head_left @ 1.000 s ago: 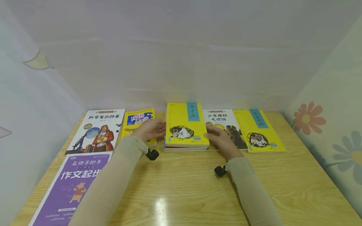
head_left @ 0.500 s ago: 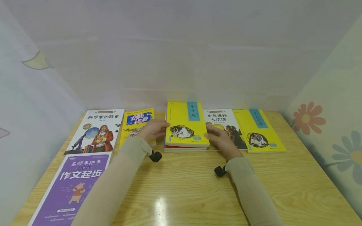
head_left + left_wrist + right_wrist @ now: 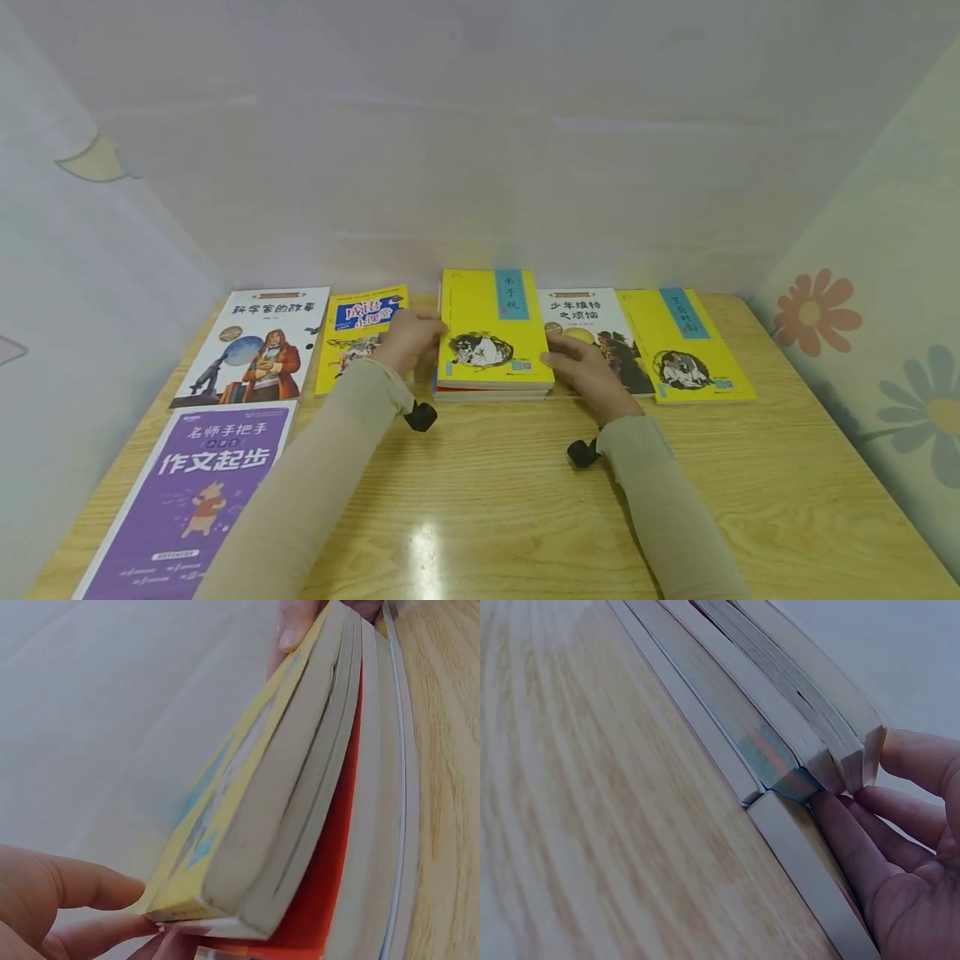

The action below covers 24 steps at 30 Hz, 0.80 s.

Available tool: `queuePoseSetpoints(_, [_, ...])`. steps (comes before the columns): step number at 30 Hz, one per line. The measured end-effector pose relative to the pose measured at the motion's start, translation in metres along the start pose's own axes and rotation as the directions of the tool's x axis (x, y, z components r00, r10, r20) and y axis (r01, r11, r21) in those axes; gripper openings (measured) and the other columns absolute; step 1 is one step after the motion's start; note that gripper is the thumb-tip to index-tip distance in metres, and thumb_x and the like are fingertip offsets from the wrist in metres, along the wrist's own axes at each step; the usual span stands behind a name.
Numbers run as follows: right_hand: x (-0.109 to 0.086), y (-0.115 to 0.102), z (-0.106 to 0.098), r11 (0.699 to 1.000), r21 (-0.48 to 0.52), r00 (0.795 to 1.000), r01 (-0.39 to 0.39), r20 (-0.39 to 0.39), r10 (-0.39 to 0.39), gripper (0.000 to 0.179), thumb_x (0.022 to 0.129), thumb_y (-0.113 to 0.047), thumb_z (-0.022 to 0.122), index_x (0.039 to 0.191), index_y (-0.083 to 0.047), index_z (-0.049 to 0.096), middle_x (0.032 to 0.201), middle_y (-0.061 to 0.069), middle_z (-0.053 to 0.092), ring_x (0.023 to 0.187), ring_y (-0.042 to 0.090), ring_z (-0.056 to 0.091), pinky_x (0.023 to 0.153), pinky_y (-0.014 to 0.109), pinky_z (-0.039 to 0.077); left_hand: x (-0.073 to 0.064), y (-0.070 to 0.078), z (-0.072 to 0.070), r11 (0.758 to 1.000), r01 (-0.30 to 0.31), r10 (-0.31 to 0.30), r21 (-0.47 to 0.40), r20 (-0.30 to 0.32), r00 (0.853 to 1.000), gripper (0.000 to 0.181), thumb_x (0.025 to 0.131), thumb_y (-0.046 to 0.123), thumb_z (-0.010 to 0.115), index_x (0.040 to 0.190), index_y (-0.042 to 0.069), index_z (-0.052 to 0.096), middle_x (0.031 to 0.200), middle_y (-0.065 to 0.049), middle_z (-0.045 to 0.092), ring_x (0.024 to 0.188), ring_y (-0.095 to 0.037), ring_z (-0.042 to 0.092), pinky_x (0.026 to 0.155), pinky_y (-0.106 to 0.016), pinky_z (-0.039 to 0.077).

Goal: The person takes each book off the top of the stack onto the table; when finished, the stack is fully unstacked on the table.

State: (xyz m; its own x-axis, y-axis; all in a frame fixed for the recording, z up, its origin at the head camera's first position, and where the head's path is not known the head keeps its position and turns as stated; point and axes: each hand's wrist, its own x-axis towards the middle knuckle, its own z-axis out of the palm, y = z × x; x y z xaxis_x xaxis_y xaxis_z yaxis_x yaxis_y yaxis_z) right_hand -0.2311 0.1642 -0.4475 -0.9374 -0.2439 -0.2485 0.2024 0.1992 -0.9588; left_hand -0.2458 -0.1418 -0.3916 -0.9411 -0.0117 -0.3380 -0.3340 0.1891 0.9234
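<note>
A stack of several books stands at the back middle of the table, topped by a yellow book (image 3: 487,325) with a blue title strip. My left hand (image 3: 411,342) grips the stack's left edge. In the left wrist view, its thumb (image 3: 112,887) lies at the yellow cover's corner, other fingers below; a gap shows a red cover (image 3: 322,900) under the upper books. My right hand (image 3: 588,375) holds the opposite edge. In the right wrist view, its thumb (image 3: 922,757) meets the top book's edge while the fingers (image 3: 855,840) reach against the lower books.
Left of the stack lie a yellow-and-blue book (image 3: 360,333), a white book with a telescope (image 3: 251,346) and a purple book (image 3: 180,500). To the right are a white book (image 3: 626,358) and another yellow book (image 3: 697,350). A pale wall (image 3: 480,167) rises behind the wooden table (image 3: 487,492).
My left hand has shifted right, its fingers coming up against the stack's left edge. The top yellow book has moved only slightly. My right hand has stayed in place.
</note>
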Motion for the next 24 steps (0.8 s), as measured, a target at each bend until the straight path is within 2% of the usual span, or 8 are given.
queuePoseSetpoints(4, [0.000,0.000,0.001,1.000,-0.007,1.000,0.003,0.001,-0.003,0.066,0.095,-0.042,0.071,0.153,-0.029,0.044,0.156,-0.004,0.043,0.142,0.023,0.044,0.115,0.045,0.040,0.000,0.000,-0.002,0.996,0.026,-0.026,-0.080,-0.006,1.000,0.042,0.101,0.011,0.057,0.141,0.000,0.056,0.152,-0.015,0.046,0.132,-0.031,0.051,0.112,-0.046,0.043])
queuePoseSetpoints(9, [0.000,-0.001,0.002,1.000,-0.003,1.000,0.009,0.007,-0.009,0.067,0.095,-0.041,0.071,0.154,-0.027,0.043,0.157,-0.003,0.042,0.143,0.023,0.043,0.115,0.044,0.039,0.000,0.005,-0.002,0.975,0.063,-0.058,-0.215,0.029,0.998,0.051,0.102,0.010,0.055,0.149,-0.003,0.042,0.152,-0.017,0.041,0.135,-0.030,0.047,0.113,-0.039,0.042])
queuePoseSetpoints(14, [0.001,-0.001,-0.001,1.000,-0.010,1.000,0.016,0.005,-0.016,0.067,0.095,-0.041,0.071,0.154,-0.025,0.043,0.158,-0.002,0.042,0.143,0.023,0.043,0.115,0.045,0.039,0.003,0.012,-0.002,0.955,0.101,-0.095,-0.278,0.036,0.995,0.056,0.104,0.013,0.053,0.154,-0.001,0.035,0.152,-0.018,0.042,0.138,-0.029,0.046,0.112,-0.037,0.044])
queuePoseSetpoints(21, [0.000,-0.001,-0.001,0.999,-0.036,1.000,-0.014,0.005,0.014,0.065,0.094,-0.044,0.071,0.152,-0.029,0.047,0.154,-0.004,0.046,0.140,0.020,0.046,0.100,0.043,0.048,0.011,0.005,-0.010,0.900,0.152,-0.118,-0.409,0.106,0.987,0.045,0.105,0.011,0.051,0.148,-0.001,0.045,0.143,-0.014,0.049,0.126,-0.024,0.054,0.107,-0.033,0.047])
queuePoseSetpoints(22, [0.000,-0.001,-0.001,1.000,-0.027,1.000,-0.010,0.015,0.010,0.065,0.095,-0.044,0.071,0.153,-0.027,0.046,0.155,-0.003,0.046,0.141,0.021,0.046,0.101,0.043,0.048,0.012,0.005,-0.010,0.896,0.151,-0.112,-0.418,0.116,0.987,0.044,0.105,0.012,0.053,0.146,0.000,0.046,0.141,-0.013,0.050,0.123,-0.023,0.055,0.106,-0.033,0.048])
queuePoseSetpoints(24, [-0.001,-0.001,-0.001,1.000,-0.016,1.000,0.003,0.028,-0.002,0.066,0.096,-0.042,0.070,0.154,-0.025,0.044,0.157,-0.001,0.043,0.143,0.023,0.043,0.105,0.043,0.047,0.013,0.005,-0.008,0.902,0.135,-0.085,-0.409,0.138,0.987,0.043,0.105,0.015,0.054,0.145,0.001,0.048,0.139,-0.012,0.050,0.118,-0.023,0.056,0.104,-0.033,0.049])
